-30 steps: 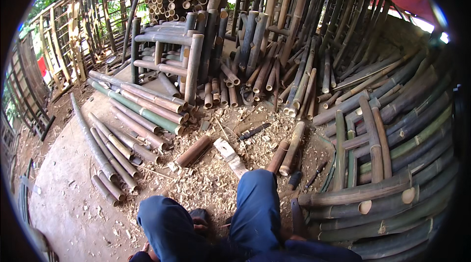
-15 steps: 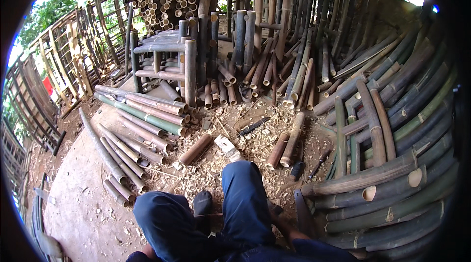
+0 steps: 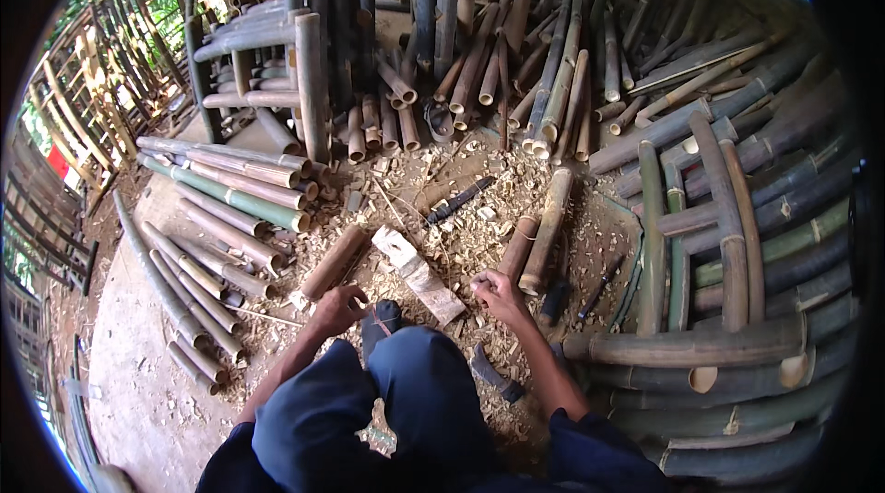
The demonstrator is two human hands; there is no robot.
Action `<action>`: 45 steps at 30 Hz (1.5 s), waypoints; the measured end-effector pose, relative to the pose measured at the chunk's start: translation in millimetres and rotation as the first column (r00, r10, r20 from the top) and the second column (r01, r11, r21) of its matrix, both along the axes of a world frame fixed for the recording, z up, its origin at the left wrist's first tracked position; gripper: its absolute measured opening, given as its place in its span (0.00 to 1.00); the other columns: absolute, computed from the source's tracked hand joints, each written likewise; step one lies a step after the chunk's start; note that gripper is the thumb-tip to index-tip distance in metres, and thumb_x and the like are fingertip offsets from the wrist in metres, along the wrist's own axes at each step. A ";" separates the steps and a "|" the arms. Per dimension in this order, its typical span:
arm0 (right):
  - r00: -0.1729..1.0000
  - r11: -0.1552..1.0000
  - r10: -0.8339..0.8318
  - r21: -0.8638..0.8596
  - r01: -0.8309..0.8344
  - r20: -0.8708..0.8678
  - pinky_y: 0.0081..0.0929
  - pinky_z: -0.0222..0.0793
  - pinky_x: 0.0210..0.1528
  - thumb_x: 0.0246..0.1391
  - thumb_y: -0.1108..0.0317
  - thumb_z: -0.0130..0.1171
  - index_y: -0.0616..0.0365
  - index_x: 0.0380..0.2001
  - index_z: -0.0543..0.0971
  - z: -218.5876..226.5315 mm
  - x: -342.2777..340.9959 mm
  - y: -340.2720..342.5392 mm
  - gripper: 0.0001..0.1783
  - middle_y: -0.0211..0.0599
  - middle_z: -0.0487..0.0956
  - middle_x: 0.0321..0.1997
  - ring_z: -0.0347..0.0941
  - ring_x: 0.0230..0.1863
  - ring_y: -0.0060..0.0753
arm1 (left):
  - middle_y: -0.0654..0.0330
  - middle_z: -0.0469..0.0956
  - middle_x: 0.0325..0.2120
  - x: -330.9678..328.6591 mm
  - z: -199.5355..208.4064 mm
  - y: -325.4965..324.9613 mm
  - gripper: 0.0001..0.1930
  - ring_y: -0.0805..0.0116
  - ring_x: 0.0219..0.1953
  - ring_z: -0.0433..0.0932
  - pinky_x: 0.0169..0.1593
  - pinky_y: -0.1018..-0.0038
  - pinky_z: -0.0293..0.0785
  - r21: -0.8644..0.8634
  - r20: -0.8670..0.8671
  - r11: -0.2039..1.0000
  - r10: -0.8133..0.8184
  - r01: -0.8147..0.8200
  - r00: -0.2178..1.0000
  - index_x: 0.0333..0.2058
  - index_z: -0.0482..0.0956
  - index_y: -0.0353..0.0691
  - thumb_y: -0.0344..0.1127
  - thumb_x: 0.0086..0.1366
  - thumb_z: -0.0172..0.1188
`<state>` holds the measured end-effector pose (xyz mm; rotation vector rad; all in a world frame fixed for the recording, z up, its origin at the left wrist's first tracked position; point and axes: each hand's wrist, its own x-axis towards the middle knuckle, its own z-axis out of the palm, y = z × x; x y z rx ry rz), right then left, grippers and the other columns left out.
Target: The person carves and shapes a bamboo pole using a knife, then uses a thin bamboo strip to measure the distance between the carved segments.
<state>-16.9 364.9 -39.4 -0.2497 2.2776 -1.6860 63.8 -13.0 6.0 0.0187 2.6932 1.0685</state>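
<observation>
My left hand (image 3: pixel 339 311) hovers beside my dark-socked foot (image 3: pixel 378 325), thumb and fingers curled together. A thin reddish strand shows by its fingertips, but I cannot tell whether they grip it. My right hand (image 3: pixel 499 297) is raised over the wood chips with its fingers bent into a pinch; what it holds, if anything, is too small to make out. Between the hands lies a pale, hacked wooden block (image 3: pixel 420 277). A short brown bamboo piece (image 3: pixel 335 261) rests left of the block. Two bamboo lengths, a shorter one (image 3: pixel 519 249) and a longer one (image 3: pixel 548 230), lie beyond my right hand.
A dark, slender tool or sheath (image 3: pixel 461 200) lies among the chips ahead. Bamboo poles (image 3: pixel 241 202) are laid out at left. A bamboo frame (image 3: pixel 687 345) and stacked curved poles fill the right. A bamboo stand (image 3: pixel 312 92) rises at far left.
Both hands have come up from beside my legs to in front of my knees. The view has tipped downward, and my knees have shifted, uncovering more of the wooden block.
</observation>
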 end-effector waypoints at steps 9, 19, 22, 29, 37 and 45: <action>0.999 0.979 -0.029 0.202 0.021 0.039 0.19 0.66 0.27 0.61 0.64 0.63 0.55 0.39 0.82 -16.4 -188.7 -29.7 0.07 0.22 0.77 0.26 0.70 0.25 0.15 | 0.56 0.86 0.33 4.5 -71.4 42.4 0.15 0.62 0.36 0.85 0.45 0.66 0.80 0.287 0.305 0.958 -0.095 0.004 0.948 0.42 0.86 0.45 0.44 0.57 0.70; 0.903 0.887 -0.406 -0.178 0.426 0.138 0.21 0.67 0.19 0.66 0.57 0.60 0.55 0.39 0.74 -61.5 -441.0 -123.6 0.13 0.25 0.74 0.25 0.69 0.20 0.18 | 0.57 0.86 0.37 -1.4 -95.9 30.4 0.17 0.54 0.41 0.85 0.49 0.62 0.80 0.238 0.401 0.971 -0.107 0.009 0.910 0.44 0.86 0.54 0.51 0.60 0.67; 0.759 0.764 -0.635 0.028 0.645 -0.141 0.41 0.76 0.40 0.62 0.54 0.64 0.63 0.38 0.76 -79.1 -521.8 -75.3 0.20 0.46 0.81 0.33 0.80 0.35 0.46 | 0.56 0.86 0.38 -26.0 -91.8 48.8 0.16 0.55 0.42 0.85 0.50 0.62 0.79 0.326 0.436 0.945 -0.175 0.026 0.883 0.45 0.87 0.54 0.51 0.61 0.66; 0.770 0.745 -0.591 0.203 0.636 -0.242 0.45 0.71 0.58 0.57 0.47 0.66 0.72 0.49 0.73 -63.9 -542.8 -161.1 0.35 0.66 0.78 0.52 0.75 0.56 0.63 | 0.58 0.86 0.39 -27.1 -66.1 33.4 0.16 0.62 0.42 0.85 0.51 0.67 0.79 0.321 0.561 0.936 -0.065 -0.145 0.825 0.46 0.87 0.52 0.49 0.62 0.68; 0.787 0.683 -0.519 0.391 0.617 -0.335 0.48 0.72 0.59 0.44 0.39 0.73 0.70 0.49 0.73 -58.3 -563.7 -155.5 0.45 0.64 0.79 0.51 0.76 0.56 0.63 | 0.55 0.87 0.39 -29.2 -72.8 35.4 0.20 0.60 0.41 0.86 0.50 0.65 0.80 0.296 0.572 0.944 -0.052 -0.146 0.819 0.48 0.87 0.50 0.51 0.61 0.69; 0.793 0.506 -0.457 -0.615 0.605 0.403 0.32 0.73 0.34 0.53 0.44 0.57 0.58 0.38 0.78 -22.6 -576.1 -94.7 0.26 0.40 0.78 0.32 0.74 0.32 0.32 | 0.57 0.87 0.28 -36.7 -64.2 32.2 0.17 0.69 0.28 0.86 0.41 0.71 0.81 0.353 0.628 0.908 -0.051 -0.226 0.777 0.48 0.87 0.49 0.47 0.62 0.68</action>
